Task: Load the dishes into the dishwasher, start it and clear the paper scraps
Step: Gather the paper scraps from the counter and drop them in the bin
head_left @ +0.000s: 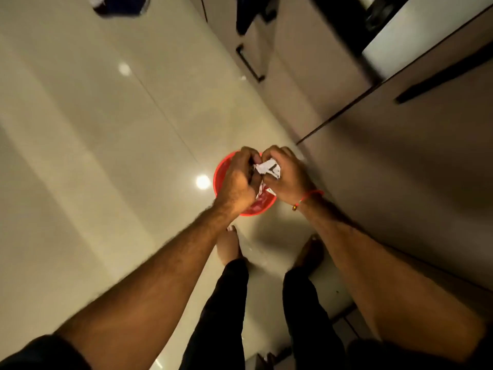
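The left hand (pixel 240 177) and right hand (pixel 286 174) meet knuckle to knuckle, both curled tight around a crumpled wad of white paper (pixel 268 168) with dark print on its creases; the wad sits pinched between the fingers of both, mostly against the right palm, and a further white strip hangs below between the wrists. A thin red thread (pixel 310 196) with a small bead circles the right wrist. Directly under the hands stands a round red plastic bin (pixel 217 177), its smooth rim showing at the left and near side, with pale scraps lying inside, blurred. The bin rests on a glossy cream tile floor (pixel 106 129), close to the foot of the cabinets (pixel 400 156) along the floor's right edge; these have flat matte beige fronts and straight black bar handles (pixel 249 62). Two ceiling lights glint off the tiles. Bare feet and black trousers (pixel 221 303) stand just behind the bin.
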The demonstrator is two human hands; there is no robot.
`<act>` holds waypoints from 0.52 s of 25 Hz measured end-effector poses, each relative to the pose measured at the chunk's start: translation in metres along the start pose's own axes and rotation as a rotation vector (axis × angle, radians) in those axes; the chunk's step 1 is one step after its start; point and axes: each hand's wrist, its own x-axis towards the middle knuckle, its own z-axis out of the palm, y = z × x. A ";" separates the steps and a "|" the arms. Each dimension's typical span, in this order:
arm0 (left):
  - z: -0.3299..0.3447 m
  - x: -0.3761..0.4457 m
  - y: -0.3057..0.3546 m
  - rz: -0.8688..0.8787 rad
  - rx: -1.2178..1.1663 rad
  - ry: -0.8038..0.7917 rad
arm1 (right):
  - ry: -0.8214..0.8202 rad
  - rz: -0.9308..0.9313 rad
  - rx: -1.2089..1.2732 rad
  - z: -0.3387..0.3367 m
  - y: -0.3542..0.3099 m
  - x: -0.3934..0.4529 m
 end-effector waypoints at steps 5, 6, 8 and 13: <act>0.067 0.023 -0.144 -0.167 -0.026 0.011 | -0.066 0.081 -0.057 0.110 0.117 0.041; 0.077 0.028 -0.163 -0.206 -0.024 0.014 | -0.094 0.085 -0.061 0.127 0.135 0.048; 0.091 0.038 -0.192 -0.316 -0.045 0.005 | -0.153 0.096 -0.054 0.155 0.165 0.061; 0.097 0.038 -0.219 -0.467 -0.015 0.006 | -0.194 0.174 -0.055 0.171 0.188 0.070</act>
